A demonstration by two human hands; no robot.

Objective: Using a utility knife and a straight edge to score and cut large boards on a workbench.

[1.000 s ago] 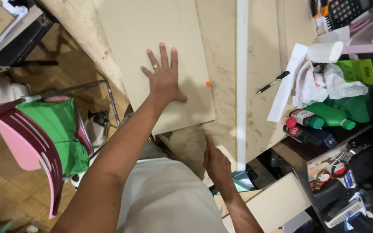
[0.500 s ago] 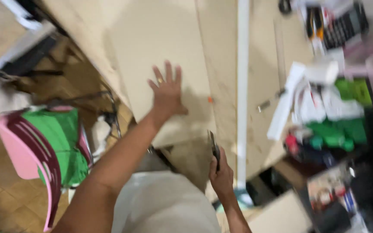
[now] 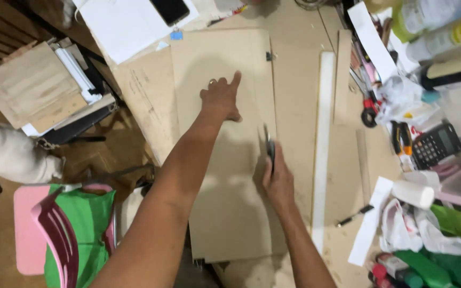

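A large sheet of brown cardboard (image 3: pixel 214 202) lies on the wooden worktable (image 3: pixel 294 80). My left hand (image 3: pixel 221 98) presses flat on the upper part of the sheet, fingers pointing away. My right hand (image 3: pixel 278 181) grips a dark utility knife (image 3: pixel 269 146) with its blade at the sheet's right edge. A long white ruler strip (image 3: pixel 324 144) lies just right of the knife, parallel to that edge.
A calculator (image 3: pixel 436 145), bottles (image 3: pixel 433 32), scissors (image 3: pixel 368 114), a pen (image 3: pixel 354 216) and crumpled bags crowd the table's right side. A phone (image 3: pixel 171 9) rests on white paper at the top. A pink chair with green cloth (image 3: pixel 76 234) stands lower left.
The view has shifted up the table. My left hand slid farther up the cardboard. My right hand rose from the table's near edge and brought the knife to the sheet's right edge.
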